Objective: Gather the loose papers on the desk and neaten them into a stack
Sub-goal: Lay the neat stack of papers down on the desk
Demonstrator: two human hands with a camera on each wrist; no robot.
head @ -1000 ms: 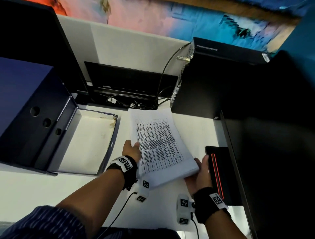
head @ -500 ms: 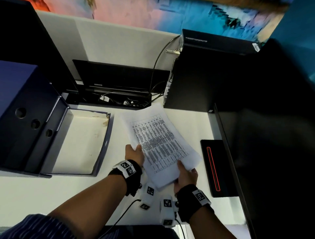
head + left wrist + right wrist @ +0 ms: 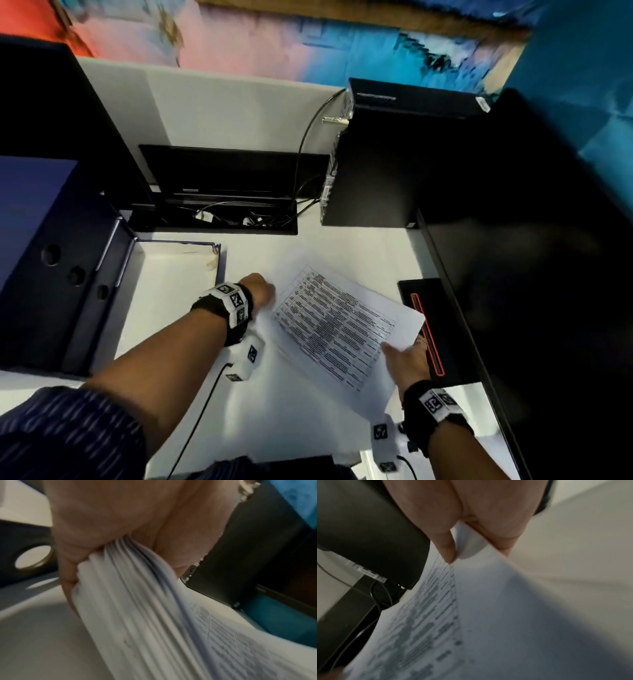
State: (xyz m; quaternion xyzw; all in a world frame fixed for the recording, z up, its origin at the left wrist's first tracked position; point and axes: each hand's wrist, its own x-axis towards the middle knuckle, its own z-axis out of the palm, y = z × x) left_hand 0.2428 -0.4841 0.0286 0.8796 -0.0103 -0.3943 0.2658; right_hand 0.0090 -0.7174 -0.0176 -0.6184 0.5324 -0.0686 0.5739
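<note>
A stack of white papers (image 3: 337, 329) with a printed table on the top sheet is held between both hands over the white desk (image 3: 298, 425), turned diagonally. My left hand (image 3: 260, 291) grips its upper left edge; in the left wrist view the papers (image 3: 145, 608) fan out from between thumb and fingers. My right hand (image 3: 406, 359) pinches the lower right edge, thumb on top. The right wrist view has the papers (image 3: 471, 615) clamped between thumb and fingers (image 3: 447, 547).
An open dark blue box file (image 3: 51, 260) with a white tray (image 3: 164, 301) lies at left. A black computer tower (image 3: 376, 164) and cable well (image 3: 219, 216) sit at the back. A black monitor (image 3: 531, 291) and its red-striped base (image 3: 431, 329) stand at right.
The stack has turned clockwise and shifted right. My left hand moved up to its upper left edge, my right hand out toward the red-striped base.
</note>
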